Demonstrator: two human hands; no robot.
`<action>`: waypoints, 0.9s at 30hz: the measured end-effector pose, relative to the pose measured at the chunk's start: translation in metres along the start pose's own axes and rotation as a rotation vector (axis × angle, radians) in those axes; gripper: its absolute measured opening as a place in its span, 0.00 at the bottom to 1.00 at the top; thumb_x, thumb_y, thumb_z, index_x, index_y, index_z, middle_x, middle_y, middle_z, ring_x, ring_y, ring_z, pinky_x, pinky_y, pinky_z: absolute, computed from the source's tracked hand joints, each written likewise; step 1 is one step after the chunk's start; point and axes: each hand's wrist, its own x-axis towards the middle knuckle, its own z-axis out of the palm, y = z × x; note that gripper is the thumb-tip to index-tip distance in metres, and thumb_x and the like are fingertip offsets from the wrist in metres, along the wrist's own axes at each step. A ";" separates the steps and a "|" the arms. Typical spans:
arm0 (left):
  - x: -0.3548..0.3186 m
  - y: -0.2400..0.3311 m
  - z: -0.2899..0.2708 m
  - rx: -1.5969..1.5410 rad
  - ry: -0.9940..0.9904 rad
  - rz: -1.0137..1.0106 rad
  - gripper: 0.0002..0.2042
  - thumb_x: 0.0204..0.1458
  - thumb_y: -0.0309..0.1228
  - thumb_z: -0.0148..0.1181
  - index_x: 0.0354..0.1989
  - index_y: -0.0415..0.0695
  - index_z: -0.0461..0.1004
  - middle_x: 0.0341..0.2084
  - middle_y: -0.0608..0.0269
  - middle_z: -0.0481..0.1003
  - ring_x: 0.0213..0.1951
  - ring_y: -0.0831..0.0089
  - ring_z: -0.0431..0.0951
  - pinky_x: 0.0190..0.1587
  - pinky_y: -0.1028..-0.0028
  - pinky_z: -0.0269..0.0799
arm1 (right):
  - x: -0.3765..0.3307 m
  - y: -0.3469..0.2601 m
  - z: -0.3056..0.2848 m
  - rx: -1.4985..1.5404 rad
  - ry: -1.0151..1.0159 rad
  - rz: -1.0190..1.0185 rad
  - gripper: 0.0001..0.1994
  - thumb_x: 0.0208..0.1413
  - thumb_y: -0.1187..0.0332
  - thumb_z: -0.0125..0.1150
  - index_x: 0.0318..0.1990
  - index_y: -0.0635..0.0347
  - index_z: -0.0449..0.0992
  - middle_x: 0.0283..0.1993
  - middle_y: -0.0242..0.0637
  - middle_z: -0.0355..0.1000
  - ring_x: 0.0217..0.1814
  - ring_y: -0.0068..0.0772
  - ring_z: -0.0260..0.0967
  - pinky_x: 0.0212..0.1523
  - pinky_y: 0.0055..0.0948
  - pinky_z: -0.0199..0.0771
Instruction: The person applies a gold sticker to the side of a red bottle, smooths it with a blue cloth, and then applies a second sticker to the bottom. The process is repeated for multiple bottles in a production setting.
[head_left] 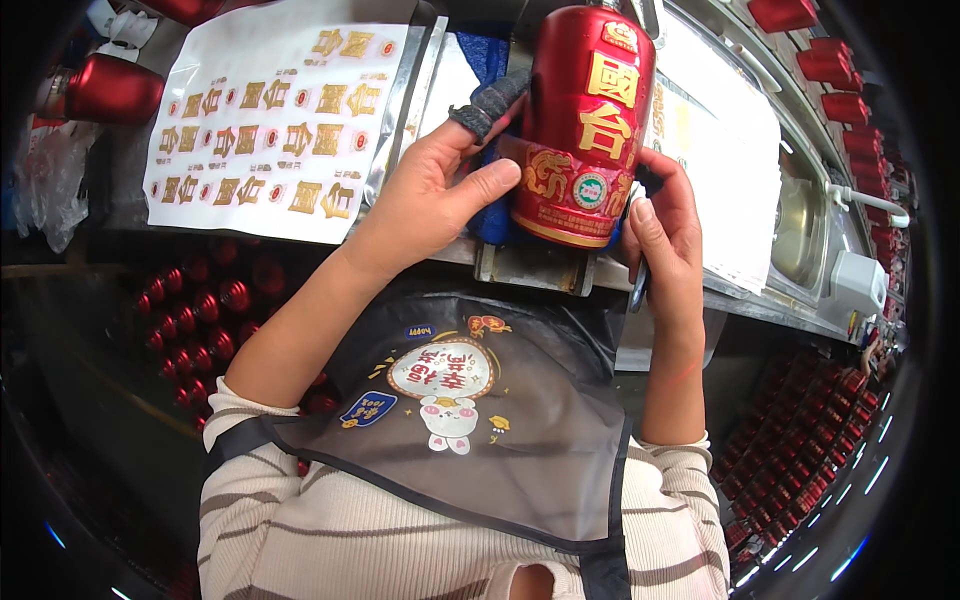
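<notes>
A glossy red bottle with raised gold characters and a patterned band round its base lies in front of me, tilted slightly. Blue cloth shows under it. My left hand grips its left side, the thumb near the lower band and a forefinger in a dark grey wrap reaching along the glass. On the other side, my right hand has its fingers against the bottle's lower right edge. Between that thumb and fingers is a slim tool with a dark lower end; its exact kind is unclear.
Left of the bottle lies a white sheet of gold character stickers. Another red bottle is beyond it, above a clear plastic bag. White sheets are stacked at right, beside a metal sink. Rows of red bottles stand below.
</notes>
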 end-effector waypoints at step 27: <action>0.012 0.008 0.019 0.397 0.044 0.151 0.39 0.52 0.41 0.71 0.67 0.35 0.60 0.59 0.51 0.70 0.60 0.67 0.70 0.63 0.67 0.63 | 0.002 0.006 -0.021 0.018 0.046 0.147 0.08 0.59 0.73 0.62 0.45 0.62 0.75 0.32 0.22 0.69 0.25 0.04 0.57 0.25 0.12 0.52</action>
